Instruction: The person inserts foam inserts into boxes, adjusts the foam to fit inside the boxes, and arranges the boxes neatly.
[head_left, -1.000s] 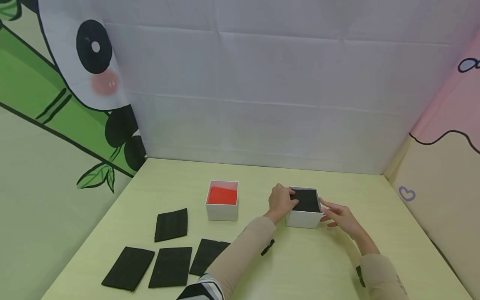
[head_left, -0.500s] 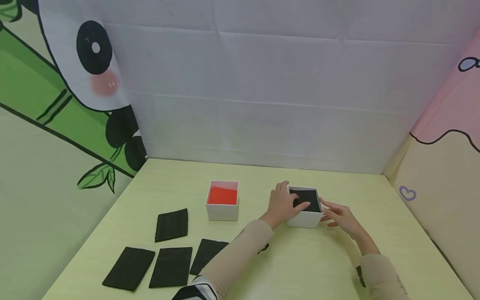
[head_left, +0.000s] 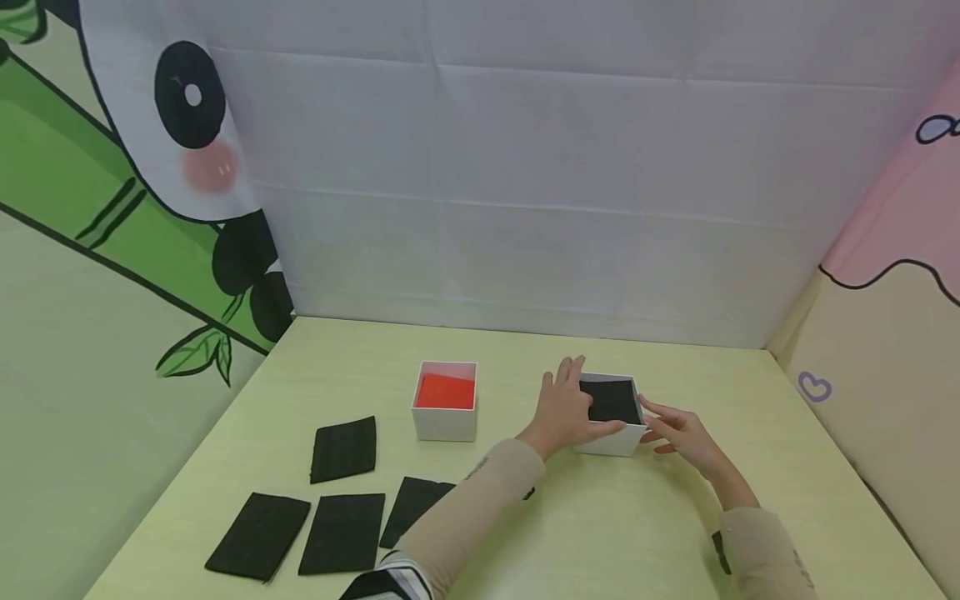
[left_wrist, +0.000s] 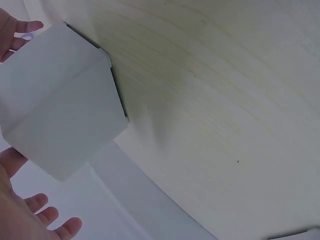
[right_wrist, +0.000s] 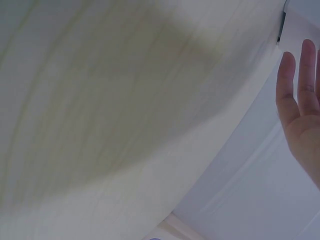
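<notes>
A white open-topped box (head_left: 609, 442) stands on the table's right half, with a flat black cloth-like square (head_left: 615, 403) lying inside just under the rim. My left hand (head_left: 561, 414) is spread at the box's left side, its thumb reaching along the near rim and the other fingers extended past the far left corner. On the right side, my right hand (head_left: 681, 435) touches the box wall with extended fingers. The left wrist view shows the outer walls of the box between both hands; in the right wrist view only its corner (right_wrist: 300, 27) appears beside my fingers (right_wrist: 286, 75).
A second white box (head_left: 445, 425) with a red flat piece (head_left: 446, 391) inside stands to the left. Several black squares (head_left: 342, 533) lie on the table (head_left: 600, 533) at the front left, one partly hidden by my left sleeve (head_left: 480, 504). A white sheet (head_left: 525, 208) hangs behind.
My left hand has come off the black square inside the box, its fingers spreading and the thumb moving right to the near rim. The right hand and the box have stayed put.
</notes>
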